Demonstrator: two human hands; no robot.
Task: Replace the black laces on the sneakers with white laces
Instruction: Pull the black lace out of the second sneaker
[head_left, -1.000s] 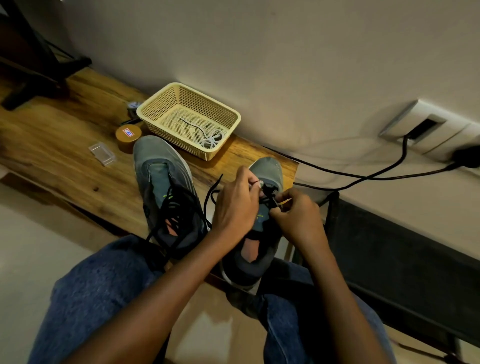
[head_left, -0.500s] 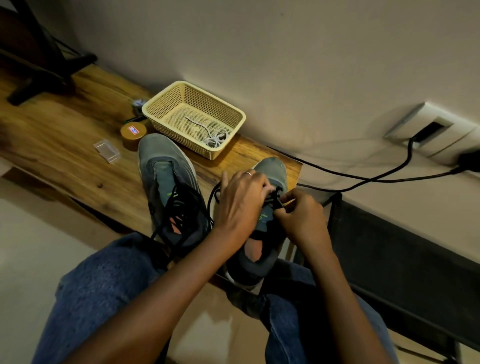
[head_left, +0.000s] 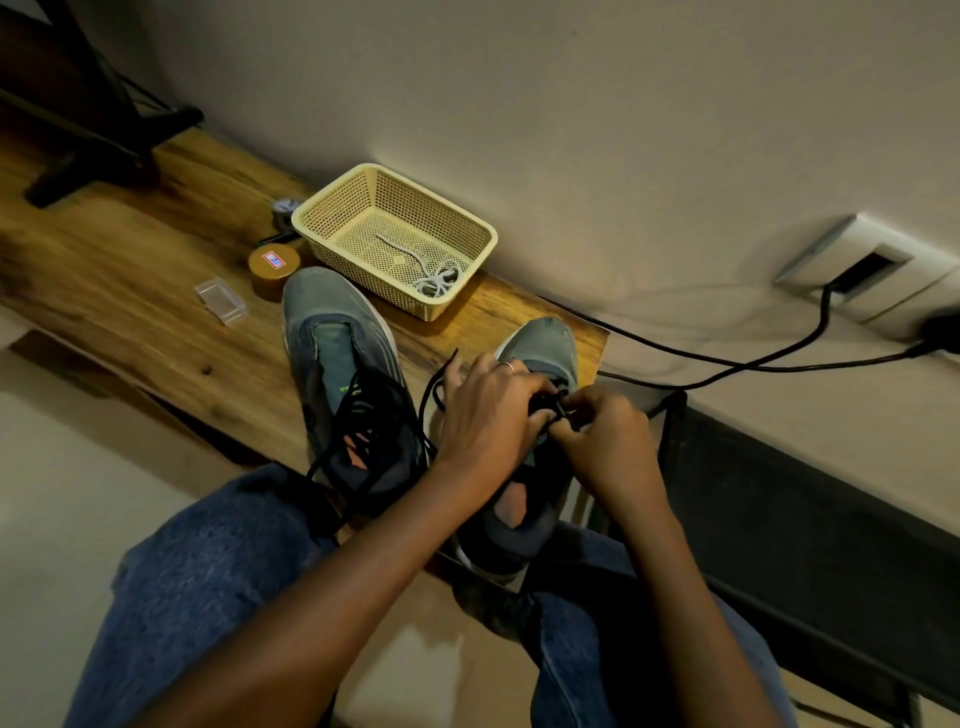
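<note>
Two grey sneakers stand toe-away on the wooden table (head_left: 156, 322). The left sneaker (head_left: 337, 364) carries loosened black laces (head_left: 363, 431) spilling over its tongue. Over the right sneaker (head_left: 545, 343) both hands meet. My left hand (head_left: 483, 415) covers the lacing and grips the black lace (head_left: 439, 384), which loops out to its left. My right hand (head_left: 602, 441) pinches the same lace at the eyelets. White laces (head_left: 434, 278) lie coiled in the cream basket (head_left: 332, 208).
A round brown tin (head_left: 274, 265) and a small clear plastic box (head_left: 220, 300) sit left of the basket. Black cables (head_left: 727, 364) run from a wall socket (head_left: 872, 270) past the table's right end. A dark stand (head_left: 93, 140) is at the far left. My jeans-clad knees are below.
My left hand has slid further over the right sneaker's lacing, and my right hand has closed in against it. The view has shifted slightly.
</note>
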